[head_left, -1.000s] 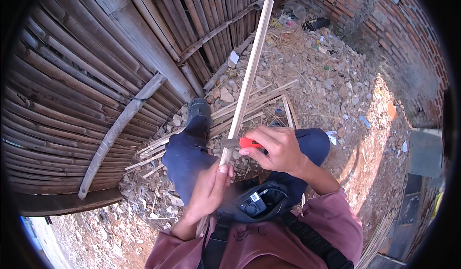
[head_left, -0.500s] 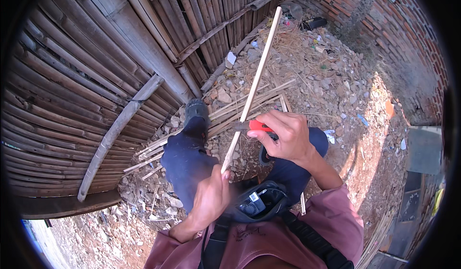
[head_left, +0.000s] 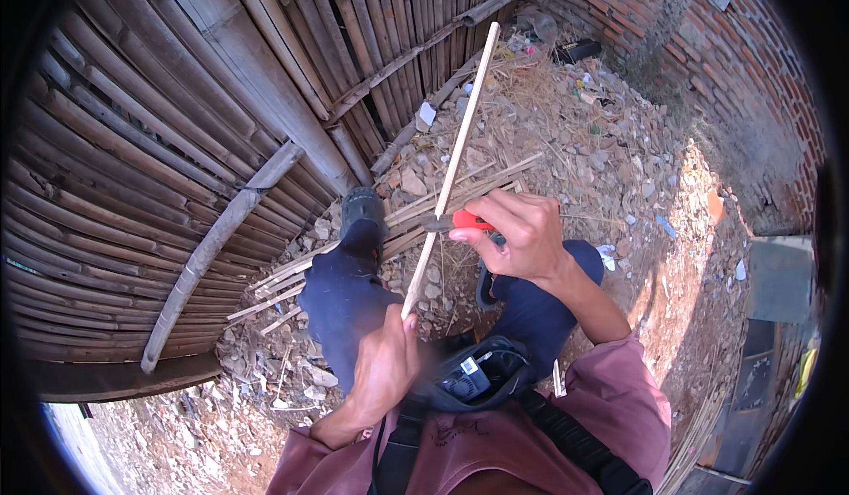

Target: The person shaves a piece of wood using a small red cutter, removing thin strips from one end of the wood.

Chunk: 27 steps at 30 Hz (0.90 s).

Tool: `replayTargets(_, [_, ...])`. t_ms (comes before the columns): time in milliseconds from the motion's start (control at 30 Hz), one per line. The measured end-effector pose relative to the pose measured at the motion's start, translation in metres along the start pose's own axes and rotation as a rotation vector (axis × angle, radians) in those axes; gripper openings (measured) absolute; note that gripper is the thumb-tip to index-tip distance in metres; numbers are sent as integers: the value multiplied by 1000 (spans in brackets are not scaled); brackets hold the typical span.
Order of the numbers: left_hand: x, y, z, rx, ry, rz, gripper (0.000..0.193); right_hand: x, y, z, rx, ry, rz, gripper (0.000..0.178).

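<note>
My left hand point(head_left: 386, 360) is closed round the lower end of a long, pale bamboo strip point(head_left: 466, 128), which slants up and away to the right. In my right hand point(head_left: 519, 236) is a knife with a red handle point(head_left: 471, 220), pinched between thumb and fingers. Its short dark blade point(head_left: 437, 226) lies across the strip, touching it a little above my left hand. The exact form of the blade is too small to make out.
More split bamboo strips point(head_left: 478, 186) lie on the stony ground beyond my legs. A bamboo fence point(head_left: 124, 168) rises on the left, braced by a pole point(head_left: 208, 256). At the far right stands a brick wall point(head_left: 752, 62). An open black waist bag point(head_left: 482, 378) hangs at my front.
The upper end of the bamboo strip has swung slightly left. The knife and my right hand have shifted a little left and up along the strip; my left hand keeps its hold.
</note>
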<state>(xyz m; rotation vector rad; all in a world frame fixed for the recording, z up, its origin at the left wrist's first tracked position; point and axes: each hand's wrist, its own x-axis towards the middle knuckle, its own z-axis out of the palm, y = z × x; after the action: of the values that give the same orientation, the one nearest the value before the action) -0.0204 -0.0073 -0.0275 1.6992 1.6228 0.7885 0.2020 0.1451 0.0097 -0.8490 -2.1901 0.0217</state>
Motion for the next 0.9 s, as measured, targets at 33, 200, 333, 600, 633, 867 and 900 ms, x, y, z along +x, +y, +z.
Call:
replayTargets(33, [0,-1,1,3,3,-3,18,1,0,0,-12,6,-14,26])
replayTargets(200, [-32,-8,9,-50,-163,2,18,29,98,-33,-135,262,493,32])
replayTargets(333, [-32,-12,-1,-140,-78,-82,24,19,155,-50,-119,255,633,35])
replayTargets(600, [-13,-12,-10,-291,-126,-71,34,1,75,-19,280,76,447,24])
replayTargets(633, [-11,-9,-9,-273,-121,-66,34,0,63,-16,271,70,347,23])
replayTargets(867, [-10,0,-1,-214,-58,-6,33,-5,21,-1,213,-97,63,26])
replayTargets(900, [-10,1,-1,-213,-54,-5,33,-6,17,-4,201,-119,48,26])
